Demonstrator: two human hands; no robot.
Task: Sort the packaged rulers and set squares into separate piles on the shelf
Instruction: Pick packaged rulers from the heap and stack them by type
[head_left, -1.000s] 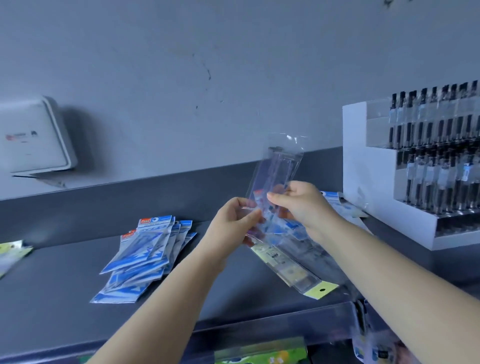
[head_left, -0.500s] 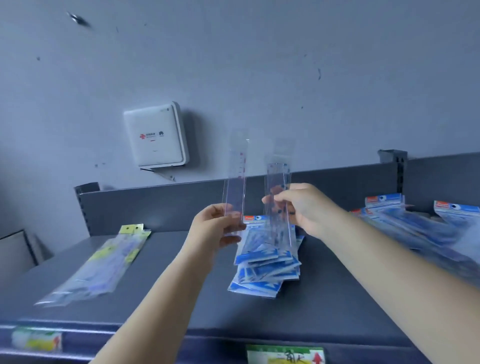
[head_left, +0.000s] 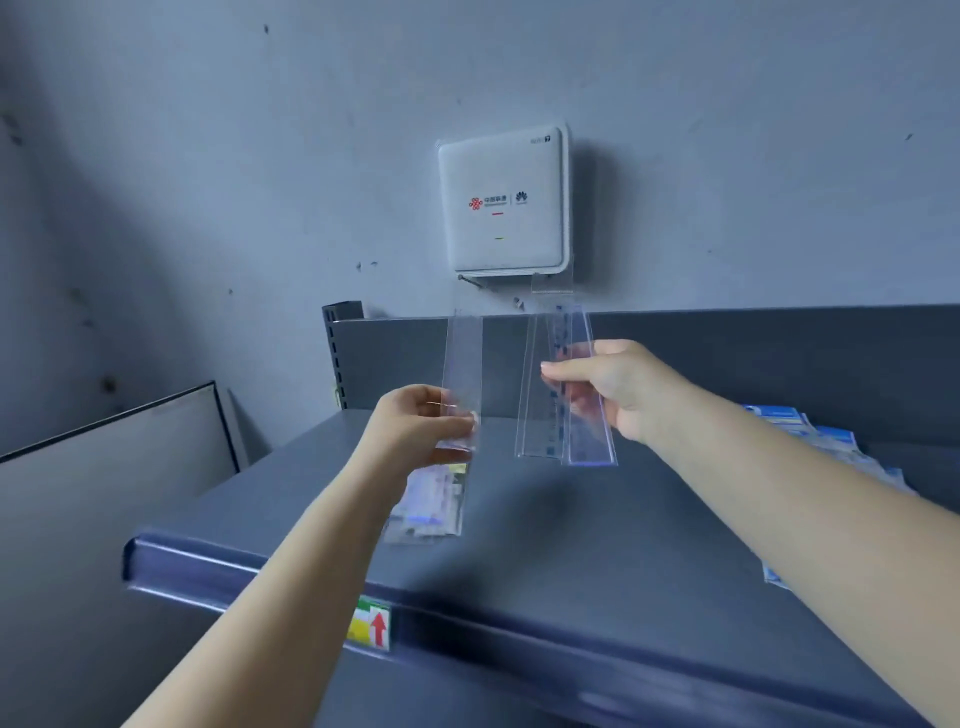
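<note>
The left hand holds one clear ruler by its bottom end. The thumb and fingers pinch it, and the ruler stands almost straight up in the air above the shelf. The right hand holds a bunch of clear rulers, two or more, in see-through bags. Its thumb is on the near side and its fingers curl round the back, gripping the bunch near the middle. These rulers also stand upright, and they fan out a little at the bottom. The two hands are near each other but do not touch. Right under the left hand lies a pile of packs on the shelf. It is blurry, with a bit of yellow at its top end. Far off at the right edge of the shelf lies a blue and white pile, partly hidden by the right arm. The shelf is dark grey, with a tag on its front edge that shows a red arrow. On the grey wall behind hangs a white box with a small red logo. A flat board leans at the left.
</note>
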